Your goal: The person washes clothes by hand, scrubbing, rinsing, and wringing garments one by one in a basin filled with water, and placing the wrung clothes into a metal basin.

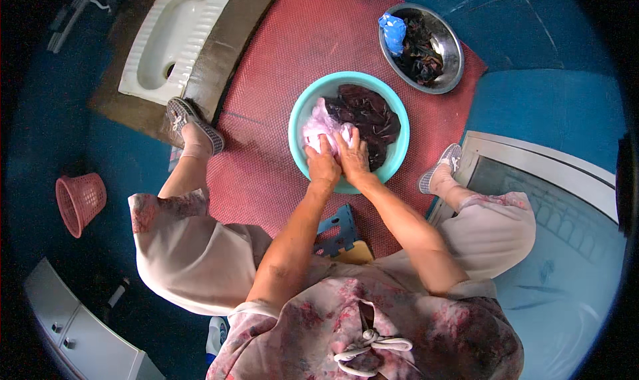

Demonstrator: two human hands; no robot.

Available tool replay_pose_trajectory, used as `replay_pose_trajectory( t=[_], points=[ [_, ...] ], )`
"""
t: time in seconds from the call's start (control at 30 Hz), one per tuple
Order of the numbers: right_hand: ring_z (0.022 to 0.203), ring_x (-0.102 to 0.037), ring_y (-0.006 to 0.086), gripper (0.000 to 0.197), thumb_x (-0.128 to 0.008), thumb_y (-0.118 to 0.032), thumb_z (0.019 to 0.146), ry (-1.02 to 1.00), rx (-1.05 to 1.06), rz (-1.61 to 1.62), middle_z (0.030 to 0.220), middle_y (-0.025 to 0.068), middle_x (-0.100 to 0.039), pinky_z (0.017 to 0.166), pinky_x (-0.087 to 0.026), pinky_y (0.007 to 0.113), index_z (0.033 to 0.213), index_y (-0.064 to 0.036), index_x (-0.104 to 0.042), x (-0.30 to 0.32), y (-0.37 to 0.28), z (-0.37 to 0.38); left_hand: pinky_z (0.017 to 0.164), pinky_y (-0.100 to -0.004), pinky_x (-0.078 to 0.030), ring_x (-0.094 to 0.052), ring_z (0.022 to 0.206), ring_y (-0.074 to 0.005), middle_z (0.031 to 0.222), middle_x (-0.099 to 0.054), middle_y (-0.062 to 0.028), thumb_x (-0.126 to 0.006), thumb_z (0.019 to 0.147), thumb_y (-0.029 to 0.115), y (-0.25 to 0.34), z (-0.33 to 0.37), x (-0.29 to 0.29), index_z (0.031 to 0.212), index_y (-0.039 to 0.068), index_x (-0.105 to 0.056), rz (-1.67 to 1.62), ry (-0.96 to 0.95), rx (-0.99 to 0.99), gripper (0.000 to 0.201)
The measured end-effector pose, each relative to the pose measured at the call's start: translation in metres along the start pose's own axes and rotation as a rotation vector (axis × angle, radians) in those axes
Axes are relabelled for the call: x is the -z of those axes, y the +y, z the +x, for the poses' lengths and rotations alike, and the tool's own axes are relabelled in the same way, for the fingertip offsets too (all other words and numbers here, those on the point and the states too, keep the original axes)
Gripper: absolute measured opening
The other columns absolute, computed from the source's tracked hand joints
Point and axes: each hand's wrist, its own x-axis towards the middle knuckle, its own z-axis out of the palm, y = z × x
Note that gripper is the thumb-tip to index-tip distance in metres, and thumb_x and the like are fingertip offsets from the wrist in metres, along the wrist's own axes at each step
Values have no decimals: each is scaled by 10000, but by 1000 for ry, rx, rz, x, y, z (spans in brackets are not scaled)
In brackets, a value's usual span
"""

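A turquoise basin (299, 100) stands on the red floor in front of me. Inside it, a wet, pale pink garment (319, 122) lies bunched at the left, and a dark garment (368, 110) fills the right side. My left hand (324, 166) grips the near part of the pink garment, its fingers pointing away from me. Close beside it, my right hand (354, 157) holds the same garment, fingers bent over the bunched cloth. The two hands nearly touch at the thumbs. What lies beneath the palms is hidden.
A metal basin (456, 50) with dark clothes and a blue item (393, 34) stands at the far right. A white squat toilet (170, 40) is set into a raised ledge at the far left. A pink basket (81, 200) is at the left, a blue-and-yellow stool (343, 237) beneath me.
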Motion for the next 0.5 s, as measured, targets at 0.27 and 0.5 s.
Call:
replay_pose_trajectory(
  t=[0.27, 0.5],
  points=[
    [1094, -542, 268, 366, -432, -302, 892, -414, -255, -37, 1177, 223, -533, 930, -421, 409, 1219, -152, -500, -19, 7, 44, 957, -470, -390, -452, 1138, -463, 1352, -284, -326, -554, 798, 175, -30, 36, -28, 1383, 144, -275, -13, -174, -64, 650],
    [1195, -474, 307, 393, -436, -258, 886, -687, -223, -91, 1311, 118, -482, 979, -381, 459, 1263, -156, -485, 10, 26, 38, 849, -439, -473, -604, 977, -347, 1018, -624, -213, -600, 771, 332, 4, 47, 18, 1201, 80, -525, 238, -383, -127, 504]
  ],
)
